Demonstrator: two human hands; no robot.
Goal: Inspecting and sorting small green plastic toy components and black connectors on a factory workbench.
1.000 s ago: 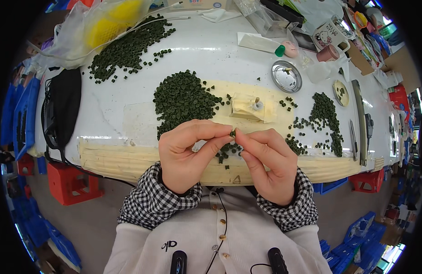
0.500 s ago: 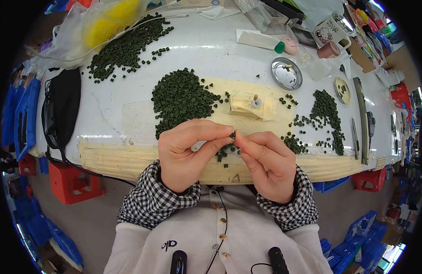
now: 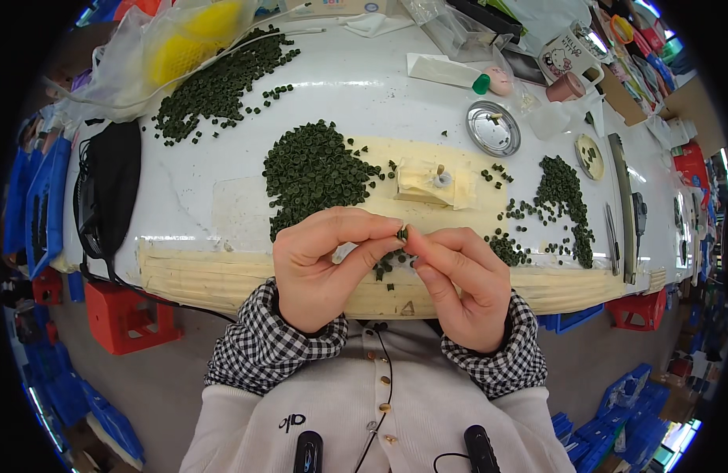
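Between the fingertips of both hands, over the table's front edge, is one small dark green rubber-like part [image 3: 402, 234]. My left hand [image 3: 328, 264] pinches it from the left with thumb and forefinger. My right hand [image 3: 462, 280] meets it from the right, its fingertips pressed together against it; they hide much of the part. Just beyond my left hand lies a large heap of similar green parts [image 3: 313, 177]. A cream taped block [image 3: 419, 189] with a short upright peg [image 3: 440, 175] stands past my hands. A smaller heap of green parts [image 3: 561, 189] spreads to the right.
At the far left, another green heap [image 3: 214, 87] lies beside a clear bag with yellow contents [image 3: 195, 39]. A round metal lid [image 3: 493, 128], a cream dish [image 3: 590, 156], a mug [image 3: 569, 59] and a long metal bar [image 3: 622, 209] are on the right. A black pouch [image 3: 112, 189] lies left.
Both hands stay almost in place, with the green part still between their fingertips. Only a slight shift of the fingers and the part shows.
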